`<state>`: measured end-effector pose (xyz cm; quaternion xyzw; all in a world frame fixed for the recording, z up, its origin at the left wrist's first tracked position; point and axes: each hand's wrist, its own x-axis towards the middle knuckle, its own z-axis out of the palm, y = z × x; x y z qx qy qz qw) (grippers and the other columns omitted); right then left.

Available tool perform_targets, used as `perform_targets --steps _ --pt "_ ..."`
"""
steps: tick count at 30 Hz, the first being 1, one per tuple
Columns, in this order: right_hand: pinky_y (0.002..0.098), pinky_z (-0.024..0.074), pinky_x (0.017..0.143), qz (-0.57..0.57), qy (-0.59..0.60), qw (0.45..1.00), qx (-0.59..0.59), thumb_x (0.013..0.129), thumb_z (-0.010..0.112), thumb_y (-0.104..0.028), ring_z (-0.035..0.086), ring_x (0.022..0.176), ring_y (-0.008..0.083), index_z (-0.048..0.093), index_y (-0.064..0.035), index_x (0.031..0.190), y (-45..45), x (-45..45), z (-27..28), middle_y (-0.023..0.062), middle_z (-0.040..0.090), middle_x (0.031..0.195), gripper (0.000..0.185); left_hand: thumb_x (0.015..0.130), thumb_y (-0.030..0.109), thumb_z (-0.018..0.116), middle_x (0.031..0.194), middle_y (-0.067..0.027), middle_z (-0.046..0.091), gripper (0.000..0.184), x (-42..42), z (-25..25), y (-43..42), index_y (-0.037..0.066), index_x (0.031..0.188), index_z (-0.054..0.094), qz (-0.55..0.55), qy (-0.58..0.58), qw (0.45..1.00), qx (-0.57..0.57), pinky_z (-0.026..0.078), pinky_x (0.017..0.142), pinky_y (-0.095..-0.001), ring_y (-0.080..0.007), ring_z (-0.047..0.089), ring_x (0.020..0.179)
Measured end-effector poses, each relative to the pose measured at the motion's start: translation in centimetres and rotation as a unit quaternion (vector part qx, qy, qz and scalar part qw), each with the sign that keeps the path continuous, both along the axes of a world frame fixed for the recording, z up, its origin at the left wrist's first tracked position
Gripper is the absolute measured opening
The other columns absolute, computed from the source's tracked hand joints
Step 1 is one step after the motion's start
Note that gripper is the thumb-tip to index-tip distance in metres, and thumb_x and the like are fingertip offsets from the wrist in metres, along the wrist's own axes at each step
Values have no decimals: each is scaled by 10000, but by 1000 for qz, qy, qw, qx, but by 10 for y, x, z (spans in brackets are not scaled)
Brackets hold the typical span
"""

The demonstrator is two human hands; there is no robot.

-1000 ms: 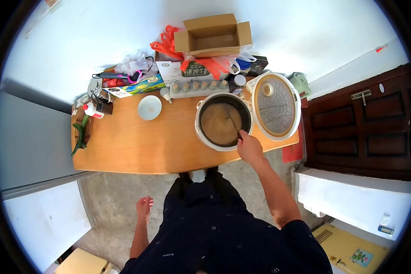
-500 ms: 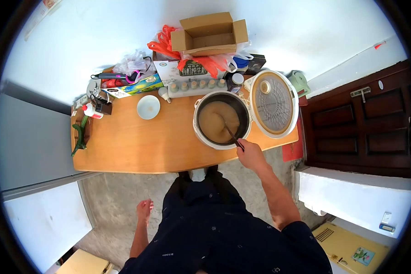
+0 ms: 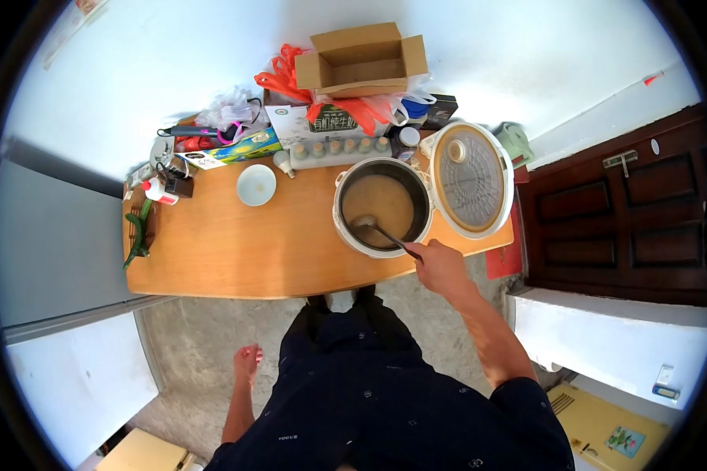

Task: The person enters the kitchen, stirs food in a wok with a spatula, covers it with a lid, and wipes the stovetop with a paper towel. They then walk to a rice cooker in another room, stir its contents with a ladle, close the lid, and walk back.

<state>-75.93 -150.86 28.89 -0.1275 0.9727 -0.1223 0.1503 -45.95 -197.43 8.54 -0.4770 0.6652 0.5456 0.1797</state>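
Observation:
My right hand (image 3: 441, 269) is closed around the dark handle of a ladle (image 3: 385, 234) at the front right rim of the rice cooker (image 3: 369, 252). The ladle's bowl shows at the surface of the light brown liquid (image 3: 379, 200), on the left side of the pot. Hinged open to the right is the cooker's round lid (image 3: 471, 180). My left hand (image 3: 248, 359) hangs below the table's front edge, away from any object, with its fingers curled; whether anything is in them is too small to tell. A white bowl (image 3: 256, 185) stands left of the cooker.
Along the back of the wooden table (image 3: 236, 251) stand an open cardboard box (image 3: 363, 67), a row of small bottles (image 3: 342, 151), red bags and a jar (image 3: 408, 137). Green cucumbers (image 3: 136, 233) lie at the left end, near a white bottle (image 3: 159, 191).
The ladle has moved left in the pot, and its bowl has come up to the surface. My right hand has shifted slightly right and down. The left hand has hardly moved.

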Motion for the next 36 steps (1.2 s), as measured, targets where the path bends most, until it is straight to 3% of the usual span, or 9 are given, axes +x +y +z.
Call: perform_targets --steps 7,14,17,19,26,29,31,34,36 --pt "425 500 561 16 141 990 -6 789 631 -55 633 668 312 688 -222 1183 -5 -26 -44 129 575 807 431 917 314 661 893 -81 720 301 -8 -3 2 20 978 661 -15 16 1000 16 516 671 -266 -150 672 777" --pt "437 506 565 1 166 984 60 831 607 -86 637 657 326 671 -190 1199 20 -40 -39 145 584 799 388 920 313 661 869 -75 713 295 -3 -10 -5 21 965 658 4 13 1000 20 517 671 -266 -145 665 758" --pt "466 521 599 -23 104 991 75 866 601 -141 662 700 354 654 -119 1193 27 -37 -20 187 630 778 331 921 312 661 858 -72 714 290 2 -12 -5 25 960 659 -6 10 1000 15 517 665 -267 -144 666 745" --pt "493 536 661 -25 -7 998 61 888 590 -194 677 763 385 675 -39 1090 29 -38 -7 242 663 778 269 918 308 664 848 -67 713 283 6 -14 -5 28 958 662 -3 -6 1000 17 513 654 -265 -143 665 730" --pt "496 531 717 -18 -157 987 -5 890 559 -217 668 778 423 681 37 872 19 -46 11 291 659 803 282 912 306 672 853 -65 714 278 7 -21 1 32 953 662 -3 7 1000 29 508 653 -263 -140 659 725" --pt "449 526 604 -82 -243 963 -76 908 552 -219 667 642 359 671 48 907 0 -43 17 240 660 733 292 909 313 673 859 -66 716 283 3 -25 1 34 953 663 9 4 999 37 510 659 -269 -143 663 742" --pt "365 463 457 -199 -330 905 -179 946 535 -222 586 487 231 662 34 1002 -9 -41 1 143 625 661 292 906 317 675 863 -68 715 288 -3 -16 4 34 951 662 -4 2 1000 26 509 658 -270 -145 663 751" --pt "297 375 380 -270 -354 848 -286 981 524 -227 480 420 134 641 8 1097 -15 -40 -30 68 574 633 287 907 313 671 862 -72 713 288 -2 -18 3 28 946 660 -4 12 1000 28 509 654 -269 -146 662 745" --pt "300 366 371 -291 -336 827 -345 988 521 -229 467 411 133 633 4 1127 -16 -35 -44 67 574 636 293 909 309 669 861 -75 712 288 -2 -16 2 24 948 658 -8 11 999 31 512 654 -271 -147 663 743"
